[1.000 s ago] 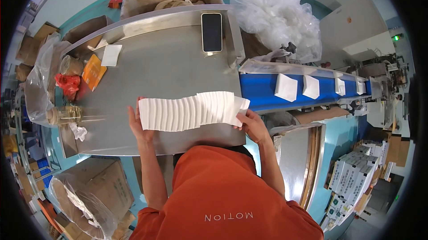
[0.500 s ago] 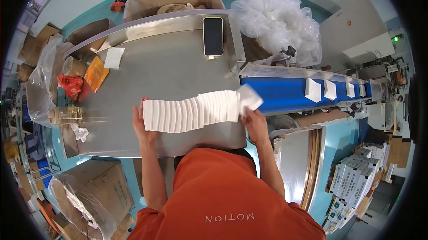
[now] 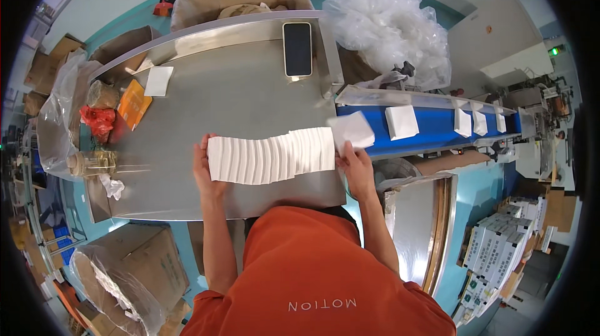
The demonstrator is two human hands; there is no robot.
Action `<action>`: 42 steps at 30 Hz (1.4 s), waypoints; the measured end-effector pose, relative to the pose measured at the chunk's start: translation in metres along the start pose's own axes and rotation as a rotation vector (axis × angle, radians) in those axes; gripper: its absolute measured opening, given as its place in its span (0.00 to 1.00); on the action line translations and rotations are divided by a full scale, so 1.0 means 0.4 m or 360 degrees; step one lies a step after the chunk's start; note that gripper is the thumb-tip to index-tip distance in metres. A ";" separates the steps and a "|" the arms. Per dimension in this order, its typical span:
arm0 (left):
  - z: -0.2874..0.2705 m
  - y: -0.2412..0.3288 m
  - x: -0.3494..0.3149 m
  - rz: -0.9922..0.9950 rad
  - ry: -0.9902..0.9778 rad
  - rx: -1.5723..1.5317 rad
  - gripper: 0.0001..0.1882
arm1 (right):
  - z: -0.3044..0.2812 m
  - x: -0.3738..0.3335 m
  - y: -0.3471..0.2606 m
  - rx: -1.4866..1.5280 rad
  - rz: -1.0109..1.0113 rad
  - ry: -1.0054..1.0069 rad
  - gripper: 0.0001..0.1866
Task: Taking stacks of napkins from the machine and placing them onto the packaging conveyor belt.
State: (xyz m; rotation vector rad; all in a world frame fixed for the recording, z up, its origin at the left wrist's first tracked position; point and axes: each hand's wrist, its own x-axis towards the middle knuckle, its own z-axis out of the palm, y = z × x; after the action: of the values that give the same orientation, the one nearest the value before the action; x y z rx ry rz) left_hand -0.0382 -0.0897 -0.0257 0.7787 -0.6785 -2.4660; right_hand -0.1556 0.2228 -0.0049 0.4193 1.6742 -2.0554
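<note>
A long row of white folded squares, like napkins or tissue pads (image 3: 269,160), stands on edge across the steel table (image 3: 219,98). My left hand (image 3: 209,170) closes round the row's left end, fingers at its far side. At the right end, my right hand (image 3: 356,170) pinches the near edge of a single white napkin (image 3: 351,131), tilted over the table's edge and the start of the blue belt (image 3: 369,125). On the belt lies another white napkin (image 3: 401,122), with several more spaced farther along.
A phone (image 3: 297,50) lies at the table's back. To the left are a loose white square (image 3: 159,81), an orange packet (image 3: 134,105), a red plastic bag (image 3: 98,122) and a clear jar (image 3: 94,162). Clear plastic bags (image 3: 387,24) pile up behind the belt.
My left hand and the row's left end have moved slightly right. Napkins on the belt sit in different places, spaced differently. The napkin at my right hand now lies flatter.
</note>
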 end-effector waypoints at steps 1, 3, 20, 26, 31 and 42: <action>0.004 -0.006 0.001 0.0013 0.0001 0.0035 0.26 | 0.016 0.000 -0.016 -0.0104 0.0015 -0.0023 0.18; 0.001 -0.009 -0.001 0.0018 0.0003 0.0078 0.26 | 0.080 -0.039 -0.056 -0.0926 -0.0225 -0.0148 0.20; 0.071 -0.029 -0.046 0.0396 0.0326 0.1144 0.19 | 0.080 -0.025 -0.003 -0.0406 0.0046 -0.0185 0.23; 0.120 -0.016 -0.096 0.0432 0.0185 0.1647 0.21 | 0.012 -0.013 0.017 0.0031 0.0088 0.0026 0.16; 0.162 -0.044 -0.116 0.0465 0.0154 0.1953 0.25 | 0.112 -0.036 -0.045 -0.1127 -0.0211 -0.0268 0.27; 0.196 -0.066 -0.169 0.0787 -0.0023 0.2493 0.47 | 0.009 -0.002 0.020 0.0269 0.0160 0.0068 0.19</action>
State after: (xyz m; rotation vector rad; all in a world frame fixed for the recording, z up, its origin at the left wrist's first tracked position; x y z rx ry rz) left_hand -0.0448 -0.0074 0.0421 0.8439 -2.4577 -1.1153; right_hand -0.1506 0.2183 -0.0103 0.5946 1.4767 -2.1338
